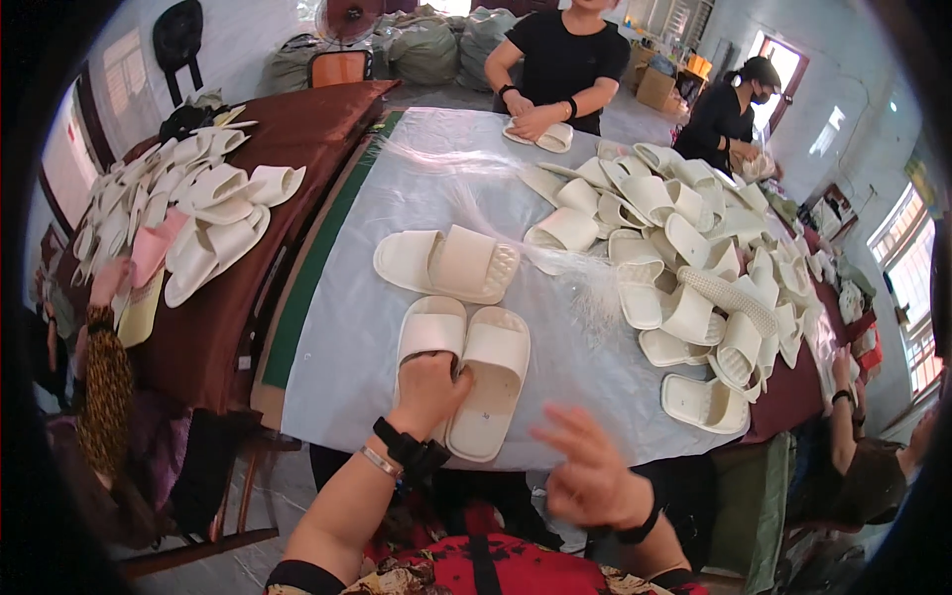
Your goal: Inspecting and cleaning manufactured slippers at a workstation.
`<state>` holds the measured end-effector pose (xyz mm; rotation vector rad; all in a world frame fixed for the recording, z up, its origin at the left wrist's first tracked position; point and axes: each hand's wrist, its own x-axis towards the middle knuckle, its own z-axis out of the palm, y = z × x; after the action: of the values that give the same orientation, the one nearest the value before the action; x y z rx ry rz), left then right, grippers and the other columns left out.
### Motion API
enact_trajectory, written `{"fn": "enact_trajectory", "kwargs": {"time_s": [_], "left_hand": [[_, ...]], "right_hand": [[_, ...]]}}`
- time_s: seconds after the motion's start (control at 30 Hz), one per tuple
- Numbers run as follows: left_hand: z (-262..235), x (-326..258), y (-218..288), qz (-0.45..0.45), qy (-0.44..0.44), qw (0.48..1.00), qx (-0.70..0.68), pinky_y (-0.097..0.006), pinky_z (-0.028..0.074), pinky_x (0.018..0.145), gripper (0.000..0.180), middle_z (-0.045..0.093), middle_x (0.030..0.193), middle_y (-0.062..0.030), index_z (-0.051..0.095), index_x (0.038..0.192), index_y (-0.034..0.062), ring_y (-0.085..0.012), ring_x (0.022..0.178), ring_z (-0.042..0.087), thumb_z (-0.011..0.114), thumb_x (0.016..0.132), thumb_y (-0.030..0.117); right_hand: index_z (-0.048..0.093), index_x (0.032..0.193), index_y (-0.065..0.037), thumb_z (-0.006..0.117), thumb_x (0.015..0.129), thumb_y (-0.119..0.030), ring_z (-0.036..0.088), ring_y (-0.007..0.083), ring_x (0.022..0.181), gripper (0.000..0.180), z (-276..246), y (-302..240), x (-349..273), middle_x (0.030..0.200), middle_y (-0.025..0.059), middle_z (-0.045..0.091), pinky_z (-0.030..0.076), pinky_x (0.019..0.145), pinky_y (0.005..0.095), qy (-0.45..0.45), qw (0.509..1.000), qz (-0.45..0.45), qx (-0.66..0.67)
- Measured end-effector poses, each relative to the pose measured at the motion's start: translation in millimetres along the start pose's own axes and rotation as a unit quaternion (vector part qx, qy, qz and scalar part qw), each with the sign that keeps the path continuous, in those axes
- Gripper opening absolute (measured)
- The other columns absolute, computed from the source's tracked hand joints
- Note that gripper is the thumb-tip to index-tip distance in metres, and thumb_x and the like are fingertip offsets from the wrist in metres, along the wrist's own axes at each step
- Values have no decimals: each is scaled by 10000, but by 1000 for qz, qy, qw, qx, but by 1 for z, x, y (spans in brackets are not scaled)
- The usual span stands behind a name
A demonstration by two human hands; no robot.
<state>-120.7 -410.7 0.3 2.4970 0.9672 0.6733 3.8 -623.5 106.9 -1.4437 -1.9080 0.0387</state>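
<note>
Two cream slide slippers lie side by side close in front of me, toes pointing different ways. My left hand (pixel 433 390) is closed on the left slipper (pixel 430 327), its fingers reaching in under the strap. Touching it is the right slipper (pixel 488 382), whose insole faces up. My right hand (pixel 595 471) hovers near the table's front edge, right of the pair, blurred, with fingers apart and nothing seen in it. Beyond the pair, cream footwear (pixel 446 263) lies crosswise; I cannot tell whether it is one slipper or two overlapping.
A large heap of cream slippers (pixel 684 248) covers the table's right side. Whitish streaky strands (pixel 595 297) lie beside it on the pale sheet (pixel 337 367). Across the table a person (pixel 560 59) handles a slipper. More slippers (pixel 213 198) pile on the brown-covered table (pixel 208 337) at left.
</note>
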Motion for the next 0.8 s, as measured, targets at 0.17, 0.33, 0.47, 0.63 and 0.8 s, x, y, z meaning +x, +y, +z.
{"fn": "enact_trajectory", "kwargs": {"time_s": [0.17, 0.33, 0.47, 0.63, 0.8], "left_hand": [[7, 2, -1, 1, 27, 1000, -15, -467, 495, 607, 305, 615, 637, -198, 609, 664, 8, -376, 609, 614, 620, 777, 291], [1, -2, -5, -18, 16, 1000, -1, -455, 514, 625, 268, 645, 709, -192, 637, 779, 14, -364, 648, 639, 627, 772, 282], [-7, -12, -1, -4, 60, 995, -84, -444, 505, 637, 211, 656, 804, -164, 637, 823, 21, -344, 688, 634, 621, 807, 231], [-17, -4, 42, 56, 39, 962, -263, -397, 507, 685, 157, 652, 850, -171, 649, 949, 16, -341, 732, 634, 606, 845, 125], [31, 85, 48, 102, -83, 988, -84, -449, 512, 769, 268, 661, 948, -185, 546, 1116, 39, -363, 900, 640, 484, 866, 114]], "right_hand": [[541, 765, -46, 673, 723, -32, 635, 295, 890, 139, 34, -48, -16, 904, 92, 640, 438, 971, 489, -29, 987, -62, 147], [582, 833, -46, 685, 760, -40, 604, 257, 777, 126, 43, -49, -16, 838, 82, 607, 504, 869, 453, -8, 983, -66, 169], [594, 837, -35, 705, 768, -64, 604, 257, 750, 133, 54, -36, -20, 798, 85, 597, 514, 842, 441, -21, 992, -38, 120], [610, 856, -38, 713, 767, -72, 603, 250, 720, 140, 60, -32, -34, 787, 78, 592, 528, 813, 419, -2, 995, -27, 97], [609, 881, -15, 697, 759, -27, 603, 261, 698, 151, 48, -32, -34, 776, 101, 593, 535, 734, 398, 17, 993, -36, 116]]}}
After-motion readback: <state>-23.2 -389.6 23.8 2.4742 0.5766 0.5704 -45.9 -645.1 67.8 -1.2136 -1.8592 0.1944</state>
